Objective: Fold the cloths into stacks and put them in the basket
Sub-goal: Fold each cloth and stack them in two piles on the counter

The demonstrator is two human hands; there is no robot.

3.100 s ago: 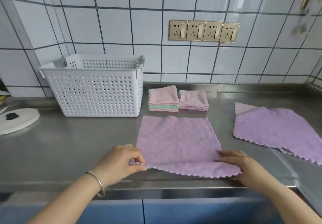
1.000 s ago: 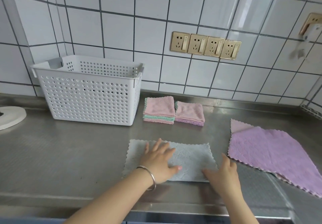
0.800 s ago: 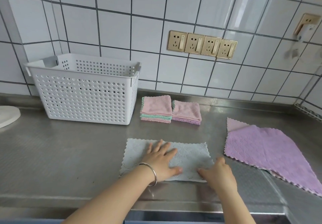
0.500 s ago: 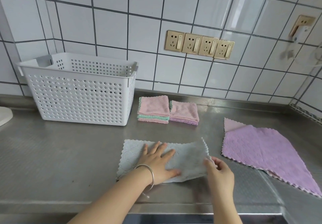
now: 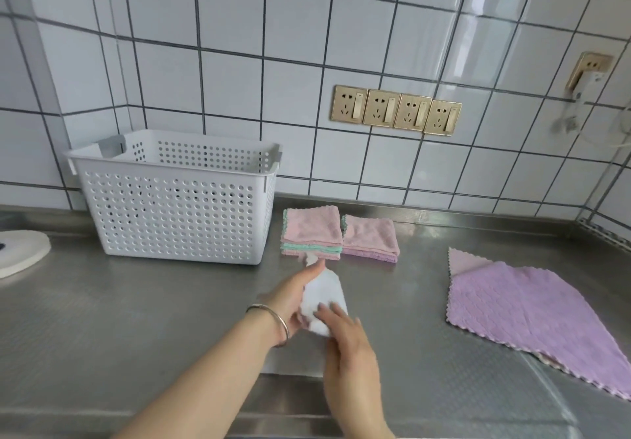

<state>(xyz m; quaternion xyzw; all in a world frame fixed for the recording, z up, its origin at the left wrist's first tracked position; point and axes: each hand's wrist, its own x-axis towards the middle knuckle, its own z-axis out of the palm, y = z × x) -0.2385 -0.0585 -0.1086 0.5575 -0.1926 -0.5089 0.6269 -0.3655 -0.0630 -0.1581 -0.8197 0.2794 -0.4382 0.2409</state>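
Both hands grip one pale, bunched-up cloth (image 5: 322, 300) mid-worktop: left hand (image 5: 293, 297) cupping it, right hand (image 5: 348, 346) pinching its near edge. Bare steel worktop (image 5: 136, 319) lies open leftward; white perforated plastic basket (image 5: 177, 199) sits toward the back edge.

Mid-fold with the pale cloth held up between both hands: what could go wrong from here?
1. The pale folded cloth is held off the steel counter between the left hand and right hand; its loose upper corner may let the fold spring open.
2. Setting it down may nudge the taller pink-and-green stack just behind it.
3. The white perforated basket sits close beside that stack, so it could be bumped.
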